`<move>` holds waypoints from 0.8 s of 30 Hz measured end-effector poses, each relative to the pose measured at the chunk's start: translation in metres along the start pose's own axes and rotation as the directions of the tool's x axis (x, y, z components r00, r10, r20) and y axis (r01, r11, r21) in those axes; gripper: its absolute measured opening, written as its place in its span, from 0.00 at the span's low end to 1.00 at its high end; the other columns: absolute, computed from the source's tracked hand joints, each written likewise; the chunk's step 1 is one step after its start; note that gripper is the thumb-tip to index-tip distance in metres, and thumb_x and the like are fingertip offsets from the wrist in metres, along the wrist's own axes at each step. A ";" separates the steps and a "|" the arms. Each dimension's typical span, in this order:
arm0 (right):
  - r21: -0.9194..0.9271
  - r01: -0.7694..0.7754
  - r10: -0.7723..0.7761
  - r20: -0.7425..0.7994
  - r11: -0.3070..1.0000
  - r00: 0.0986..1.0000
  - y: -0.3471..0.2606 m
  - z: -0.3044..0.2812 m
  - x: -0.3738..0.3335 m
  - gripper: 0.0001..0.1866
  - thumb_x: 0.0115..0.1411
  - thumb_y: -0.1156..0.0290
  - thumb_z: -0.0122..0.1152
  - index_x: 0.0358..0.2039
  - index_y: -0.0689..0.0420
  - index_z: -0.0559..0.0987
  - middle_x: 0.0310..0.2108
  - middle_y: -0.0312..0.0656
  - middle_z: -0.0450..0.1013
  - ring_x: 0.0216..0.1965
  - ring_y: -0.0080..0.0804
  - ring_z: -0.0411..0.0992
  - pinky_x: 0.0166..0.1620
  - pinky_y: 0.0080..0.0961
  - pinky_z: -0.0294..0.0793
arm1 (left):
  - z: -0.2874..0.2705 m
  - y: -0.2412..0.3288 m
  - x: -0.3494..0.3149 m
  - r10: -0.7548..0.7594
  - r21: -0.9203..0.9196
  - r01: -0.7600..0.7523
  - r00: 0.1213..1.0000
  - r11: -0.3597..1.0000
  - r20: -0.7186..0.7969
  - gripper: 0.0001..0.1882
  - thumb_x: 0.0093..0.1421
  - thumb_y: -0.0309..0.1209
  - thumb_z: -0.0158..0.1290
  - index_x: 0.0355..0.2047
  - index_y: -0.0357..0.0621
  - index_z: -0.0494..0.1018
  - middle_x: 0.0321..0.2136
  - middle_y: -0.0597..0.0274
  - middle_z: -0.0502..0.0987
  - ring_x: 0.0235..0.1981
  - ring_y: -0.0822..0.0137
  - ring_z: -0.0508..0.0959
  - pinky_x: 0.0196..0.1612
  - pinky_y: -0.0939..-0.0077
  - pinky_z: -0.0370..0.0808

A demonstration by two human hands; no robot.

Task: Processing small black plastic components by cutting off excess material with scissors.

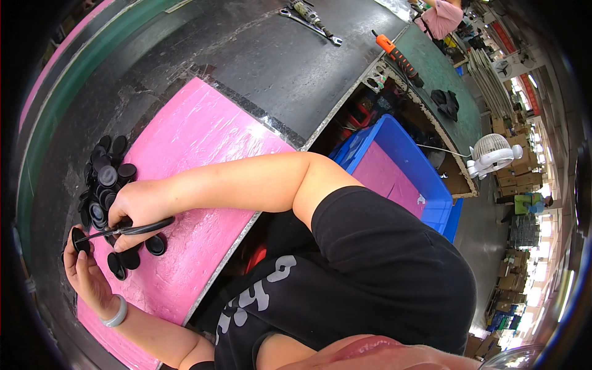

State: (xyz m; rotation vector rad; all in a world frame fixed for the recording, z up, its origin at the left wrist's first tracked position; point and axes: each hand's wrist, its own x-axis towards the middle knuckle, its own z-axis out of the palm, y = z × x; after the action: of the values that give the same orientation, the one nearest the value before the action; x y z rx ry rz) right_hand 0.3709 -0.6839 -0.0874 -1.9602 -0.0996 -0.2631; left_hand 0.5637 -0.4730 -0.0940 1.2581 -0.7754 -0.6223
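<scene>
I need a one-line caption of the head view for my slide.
Right hand works scissors on a black round cap held by the left hand, beside a pile of caps.

black caps (102, 179) crowd mat's left edge; pink mat (203, 135) bare rightward (tools far off).

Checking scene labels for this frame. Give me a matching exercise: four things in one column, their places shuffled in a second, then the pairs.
Things:
1. pile of round black plastic caps
2. orange-handled screwdriver
3. small white desk fan
4. blue plastic crate

Places:
A. below the bench edge, beside the person's knee
B. on the pink sheet, by the right hand that holds black-handled snips
C. on the green mat at the far bench end
D. right of the bench, past the crate

Pairs: 1-B, 2-C, 3-D, 4-A
</scene>
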 end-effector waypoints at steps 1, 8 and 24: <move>0.002 -0.001 0.001 -0.003 1.000 1.000 0.000 0.000 0.000 0.24 0.50 0.49 0.67 0.35 0.60 0.83 0.29 0.46 0.80 0.32 0.38 0.79 0.37 0.29 0.75 | 0.001 0.000 0.000 0.000 -0.007 0.000 1.000 1.000 0.002 0.18 0.63 0.22 0.44 0.52 0.28 0.68 0.57 0.45 0.69 0.59 0.59 0.69 0.62 0.68 0.63; -0.057 0.003 -0.003 0.007 0.998 1.000 0.002 0.000 0.005 0.23 0.49 0.50 0.67 0.34 0.59 0.84 0.28 0.47 0.80 0.30 0.41 0.78 0.36 0.30 0.75 | -0.003 0.000 -0.003 0.133 0.193 -0.120 0.990 0.974 -0.054 0.14 0.64 0.20 0.46 0.49 0.31 0.73 0.57 0.50 0.70 0.56 0.65 0.71 0.58 0.76 0.67; -0.161 -0.054 0.033 -0.133 0.985 0.991 0.012 -0.005 0.008 0.25 0.49 0.47 0.66 0.33 0.58 0.83 0.27 0.47 0.79 0.32 0.44 0.78 0.37 0.34 0.75 | -0.027 0.010 0.005 0.500 0.927 0.360 0.787 0.103 -0.361 0.18 0.62 0.40 0.52 0.46 0.41 0.77 0.47 0.56 0.79 0.46 0.58 0.78 0.50 0.67 0.72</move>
State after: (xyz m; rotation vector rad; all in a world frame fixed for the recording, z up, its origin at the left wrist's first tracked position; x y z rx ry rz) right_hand 0.3802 -0.6941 -0.0949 -2.0999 0.0516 -0.3795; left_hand 0.5887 -0.4586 -0.0864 2.5324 -0.6215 0.7295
